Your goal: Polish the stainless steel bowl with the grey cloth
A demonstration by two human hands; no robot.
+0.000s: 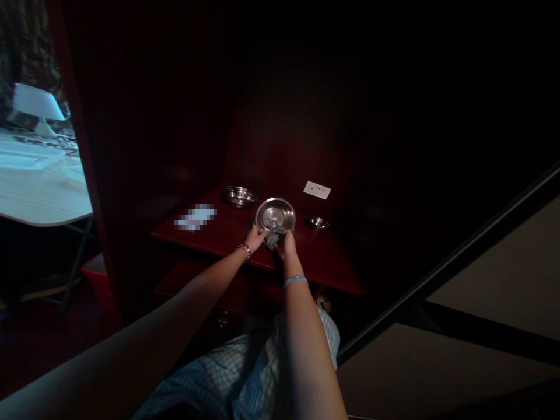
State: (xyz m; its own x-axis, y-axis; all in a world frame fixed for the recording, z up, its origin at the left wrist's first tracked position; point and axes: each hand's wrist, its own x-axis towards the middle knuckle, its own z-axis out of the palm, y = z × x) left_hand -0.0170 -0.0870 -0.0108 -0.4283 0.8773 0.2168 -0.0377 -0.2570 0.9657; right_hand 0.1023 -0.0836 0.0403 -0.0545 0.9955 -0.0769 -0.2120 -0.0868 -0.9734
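- Bare forearms (pixel 312 344) are stretched over checked clothing (pixel 205 379), the left led in from eight o'clock, the right from six, both aimed at a shiny metal bowl (pixel 280 213).
- By the hands, this bowl is held over the near part of a dark red shelf (pixel 324 256), its open side tipped toward the camera; whether its base is supported by the shelf cannot be told.
- At about seven o'clock, the rim is gripped by the left hand (pixel 256 237); this hold is best kept firm, so that the bowl is not spun under pressure.
- Inside the right hand (pixel 286 245), a grey cloth (pixel 275 237) is bunched against the bowl near six o'clock; the fabric seems best spread under the fingers, and the curve followed in steady, overlapping strokes.
- For even contact, the bowl is best turned little by little, with the beaded bracelet (pixel 245 251) held clear of the metal.
- Elbow room needs to be watched: stacked bowls (pixel 240 197) are set just beside at ten o'clock, and a smaller bowl (pixel 317 223) at three, beneath a white card (pixel 317 190) at two.
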